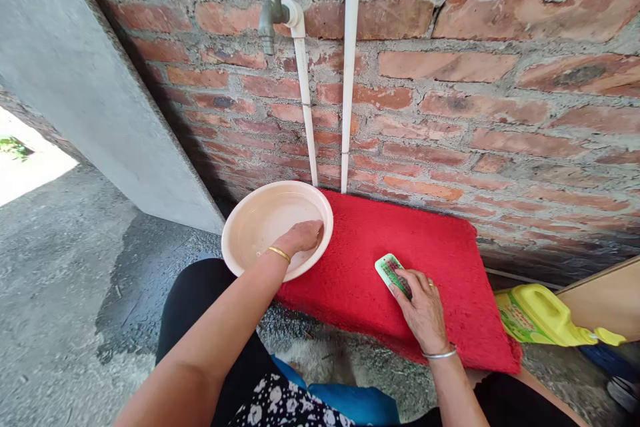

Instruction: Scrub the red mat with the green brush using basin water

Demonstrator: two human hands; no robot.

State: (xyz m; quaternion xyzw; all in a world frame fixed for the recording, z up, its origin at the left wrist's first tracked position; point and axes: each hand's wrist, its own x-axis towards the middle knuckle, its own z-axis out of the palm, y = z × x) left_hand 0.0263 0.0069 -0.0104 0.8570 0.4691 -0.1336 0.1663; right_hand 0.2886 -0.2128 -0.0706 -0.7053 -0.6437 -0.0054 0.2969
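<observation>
A pale pink plastic basin (235, 227) with water in it stands at the left end of a red cloth (400, 227). Inside its right side, my left hand (303, 236) is down by the wall with the fingers curled. What those fingers hold, if anything, is hidden. My right hand (421, 300) grips a small scrubbing brush (387, 268) between thumb and fingers. Its edge is white and its bristles look green and dark red. The brush rests against the red cloth, which covers a low flat support.
A grey tap (270, 7) and white pipes (349, 80) run along the brick wall (450, 67) behind. A yellow jug (540, 313) lies at the right end. At left a grey slab (115, 100) leans over the wet concrete floor (135, 293).
</observation>
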